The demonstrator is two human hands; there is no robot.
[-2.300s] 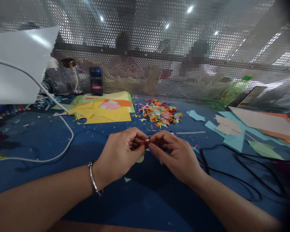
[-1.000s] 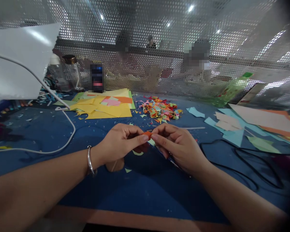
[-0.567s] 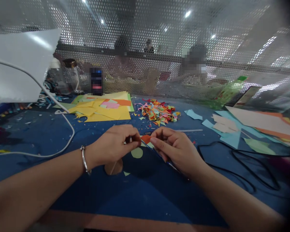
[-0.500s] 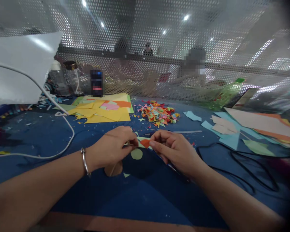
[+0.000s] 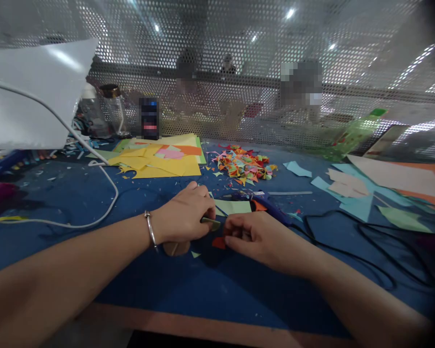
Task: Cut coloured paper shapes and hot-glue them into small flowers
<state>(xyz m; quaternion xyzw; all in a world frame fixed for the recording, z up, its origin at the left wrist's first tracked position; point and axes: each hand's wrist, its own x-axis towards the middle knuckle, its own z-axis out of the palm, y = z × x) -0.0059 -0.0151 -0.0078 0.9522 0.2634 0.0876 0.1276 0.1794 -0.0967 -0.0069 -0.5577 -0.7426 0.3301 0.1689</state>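
Note:
My left hand [image 5: 186, 212], with a silver bangle at its wrist, pinches a small green paper circle [image 5: 213, 224], seen almost edge-on. My right hand [image 5: 255, 241] is closed, with an orange-red paper piece [image 5: 218, 242] at its thumb and fingertips. Behind both hands lies a light green paper piece [image 5: 235, 207]. A blue glue gun [image 5: 277, 211] rests just beyond my right hand, an orange part showing. Under my left wrist sits a brown disc [image 5: 176, 248], partly covered. A tiny green scrap [image 5: 195, 254] lies beside it on the blue table.
Yellow sheets [image 5: 181, 166] are stacked back left, beside a heap of coloured scraps [image 5: 244, 164]. Blue paper pieces [image 5: 358, 208] lie at right. A black cord [image 5: 348, 256] loops on the right, a white cable [image 5: 114, 193] on the left. A perforated metal screen [image 5: 217, 106] stands behind.
The green circle has left the table and is in my left hand. My right hand has moved lower with the orange-red piece, uncovering the glue gun. The view has shifted slightly.

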